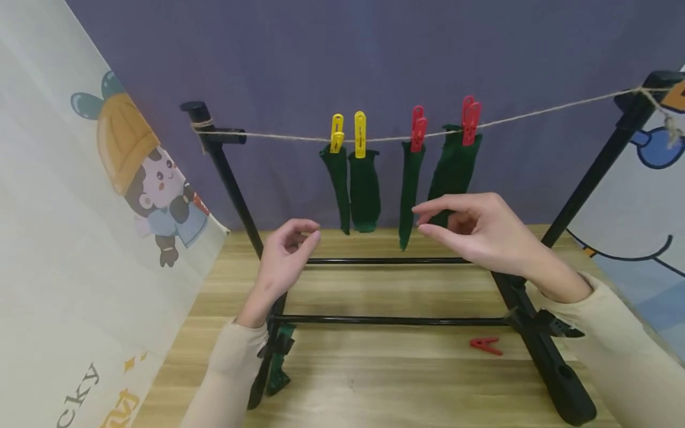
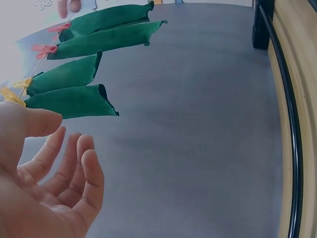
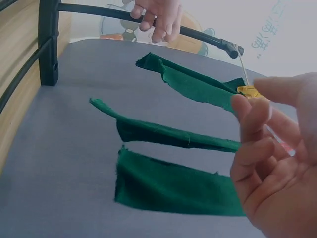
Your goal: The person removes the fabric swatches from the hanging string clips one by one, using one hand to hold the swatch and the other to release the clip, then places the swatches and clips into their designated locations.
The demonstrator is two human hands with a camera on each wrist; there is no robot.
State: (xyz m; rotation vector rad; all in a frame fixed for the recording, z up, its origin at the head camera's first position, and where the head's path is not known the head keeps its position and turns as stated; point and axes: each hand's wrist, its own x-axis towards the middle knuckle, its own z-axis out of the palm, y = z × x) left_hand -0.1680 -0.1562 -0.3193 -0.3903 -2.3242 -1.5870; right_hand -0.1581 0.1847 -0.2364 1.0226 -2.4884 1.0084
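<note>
Several dark green cloth strips hang from a thin string (image 1: 283, 137). Two yellow clothespins (image 1: 360, 134) clip the left pair, including a wide strip (image 1: 365, 193). Red clothespins (image 1: 471, 122) clip the right pair, a narrow strip (image 1: 410, 196) and a wider one (image 1: 455, 163). My left hand (image 1: 286, 252) hovers left of the strips, fingers loosely bent, holding nothing. In front of the right pair is my right hand (image 1: 476, 229), its thumb and fingers apart with nothing between them; it partly hides the wider strip. In the right wrist view, the strips (image 3: 173, 183) extend beyond that hand's fingers.
A black frame (image 1: 230, 184) with two crossbars (image 1: 390, 321) carries the string. On the wooden table (image 1: 374, 374) lies a loose red clothespin (image 1: 486, 345) near the right foot. Another green cloth (image 1: 278, 368) lies by the left foot. A grey-blue backdrop (image 1: 289, 59) stands behind.
</note>
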